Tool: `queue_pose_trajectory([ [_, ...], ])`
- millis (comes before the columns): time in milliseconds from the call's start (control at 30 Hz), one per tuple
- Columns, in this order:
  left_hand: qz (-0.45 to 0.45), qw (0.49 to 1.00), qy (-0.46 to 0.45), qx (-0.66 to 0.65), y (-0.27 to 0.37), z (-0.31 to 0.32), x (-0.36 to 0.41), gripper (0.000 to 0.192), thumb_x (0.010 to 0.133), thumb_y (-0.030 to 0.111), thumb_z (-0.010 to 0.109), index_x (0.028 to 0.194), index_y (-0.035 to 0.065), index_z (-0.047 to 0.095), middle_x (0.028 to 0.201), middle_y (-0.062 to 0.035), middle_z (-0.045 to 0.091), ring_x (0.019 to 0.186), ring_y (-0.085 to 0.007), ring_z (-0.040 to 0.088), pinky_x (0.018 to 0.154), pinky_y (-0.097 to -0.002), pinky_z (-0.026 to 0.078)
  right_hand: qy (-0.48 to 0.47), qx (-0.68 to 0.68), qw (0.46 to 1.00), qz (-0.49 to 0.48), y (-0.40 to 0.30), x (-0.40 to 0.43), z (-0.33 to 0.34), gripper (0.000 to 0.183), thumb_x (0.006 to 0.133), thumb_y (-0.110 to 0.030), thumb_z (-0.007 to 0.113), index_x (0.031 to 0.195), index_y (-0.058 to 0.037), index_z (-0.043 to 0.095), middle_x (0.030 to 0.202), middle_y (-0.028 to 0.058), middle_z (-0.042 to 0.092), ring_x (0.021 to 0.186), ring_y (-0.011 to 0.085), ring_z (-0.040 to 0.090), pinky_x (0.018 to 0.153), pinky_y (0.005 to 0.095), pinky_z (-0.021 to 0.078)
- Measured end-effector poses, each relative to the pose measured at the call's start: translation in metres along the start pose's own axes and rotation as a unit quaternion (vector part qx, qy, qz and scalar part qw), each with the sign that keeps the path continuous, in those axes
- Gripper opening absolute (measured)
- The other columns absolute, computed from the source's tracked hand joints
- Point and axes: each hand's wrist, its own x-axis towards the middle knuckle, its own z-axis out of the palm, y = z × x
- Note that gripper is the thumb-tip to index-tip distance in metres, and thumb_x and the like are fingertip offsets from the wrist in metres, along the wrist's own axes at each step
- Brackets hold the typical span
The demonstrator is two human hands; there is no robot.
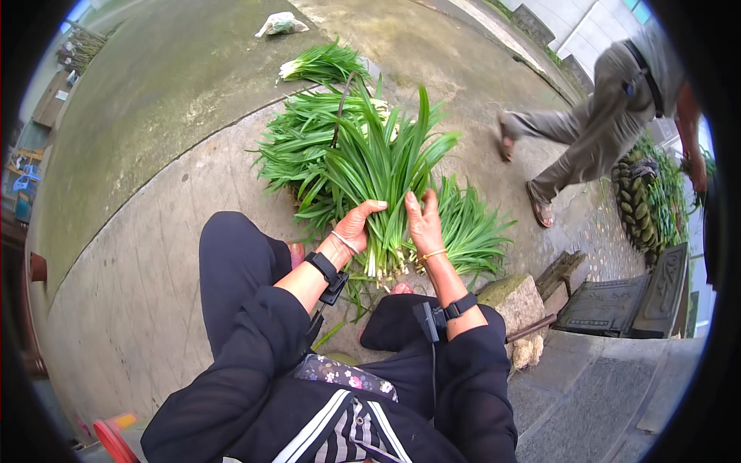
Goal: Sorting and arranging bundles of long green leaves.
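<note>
My left hand (pixel 354 224) grips a bunch of long, flat-leaved greens (pixel 386 159) near its pale lower stems, thumb across the front. The bunch stands upright with its leaf tips fanned away from me. My right hand (pixel 425 227) is at the bunch's right side, thumb and fingers apart; whether its thumb touches the leaves is hard to tell. A larger heap of the same greens (pixel 295 136) lies behind, with a thin dark curved handle (pixel 341 110) rising over it. More greens (pixel 472 231) spread on the ground right of my right hand.
A separate bundle (pixel 324 62) lies farther off, near a tied plastic bag (pixel 282 24). At right a person (pixel 602 110) walks past in sandals. Stone blocks (pixel 515 304), a metal rod (pixel 531 328) and a carved dark panel (pixel 608 304) stand close to my right knee.
</note>
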Motion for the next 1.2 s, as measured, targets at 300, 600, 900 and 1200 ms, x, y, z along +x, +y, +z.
queue_pose_trajectory([
  [300,0.040,0.991,0.047,0.117,-0.010,-0.008,0.002,0.028,0.074,0.009,0.068,0.101,0.0039,0.063,0.095,-0.0037,0.065,0.085,-0.0146,0.061,0.079,-0.0305,0.049,0.113,-0.316,0.905,-0.261,-0.037,-0.011,0.005,0.016,0.069,-0.014,0.073,0.077,-0.0051,0.065,0.068,0.0050,0.052,0.064,0.0183,0.051,0.060,0.0320,0.0420],
  [600,0.086,0.976,0.060,0.191,-0.004,-0.003,0.005,0.033,0.075,0.005,0.065,0.107,0.0037,0.059,0.099,-0.0039,0.063,0.088,-0.0151,0.060,0.081,-0.0304,0.050,0.084,-0.089,0.980,-0.158,-0.050,-0.004,-0.011,0.013,0.074,-0.009,0.072,0.080,0.0008,0.066,0.069,0.0046,0.059,0.059,0.0087,0.053,0.055,0.0226,0.0423],
  [900,0.070,0.987,0.080,0.118,-0.002,-0.009,0.002,0.023,0.073,0.005,0.063,0.096,0.0018,0.062,0.091,-0.0061,0.065,0.082,-0.0160,0.062,0.078,-0.0315,0.050,0.121,0.071,0.987,-0.082,-0.049,0.000,-0.036,0.018,0.078,-0.006,0.069,0.095,-0.0020,0.063,0.075,-0.0009,0.061,0.063,0.0036,0.052,0.058,0.0178,0.0430],
  [1200,0.101,0.994,0.031,0.018,0.005,0.005,0.007,0.017,0.080,0.013,0.060,0.094,0.0038,0.062,0.089,-0.0055,0.064,0.082,-0.0166,0.061,0.079,-0.0320,0.050,0.016,-0.195,0.981,-0.017,-0.040,-0.025,-0.004,0.026,0.064,-0.017,0.071,0.085,-0.0066,0.060,0.062,0.0037,0.053,0.056,0.0165,0.053,0.056,0.0298,0.0455],
])
